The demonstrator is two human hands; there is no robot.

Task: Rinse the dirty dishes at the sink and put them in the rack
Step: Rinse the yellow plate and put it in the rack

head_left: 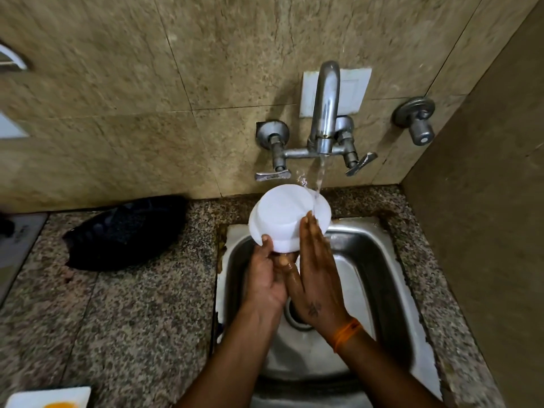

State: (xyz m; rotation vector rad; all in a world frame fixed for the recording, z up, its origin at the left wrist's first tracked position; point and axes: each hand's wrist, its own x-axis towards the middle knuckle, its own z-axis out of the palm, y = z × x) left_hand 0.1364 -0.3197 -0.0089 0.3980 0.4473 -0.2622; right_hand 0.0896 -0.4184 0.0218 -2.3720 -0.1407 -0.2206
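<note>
- Nearest the camera, at about 7 o'clock, a white plate [50, 397] with an orange smear sits on the speckled stone table [123, 304], cut off by the frame edge.
- Two bare forearms reach up from 6 o'clock over the steel sink [379, 278]; an orange band [347, 334] circles the right wrist.
- Left hand [266, 278] grips the white bowl [282, 219] from below, thumb curled over its rim and fingers [284, 262] tucked underneath.
- Right hand [316, 272] is flat, fingers straight and together, its palm side laid against the bowl's right flank.
- White bowl is held upside down and tilted above the far end of the sink, near the centre of view, with its base facing the camera.
- Water [321, 178] runs from the chrome tap [325, 110] at 12 o'clock and strikes the bowl's right edge at the right fingertips.
- Dark cloth-like heap [126, 234], blurred, lies on the table at 9 o'clock.
</note>
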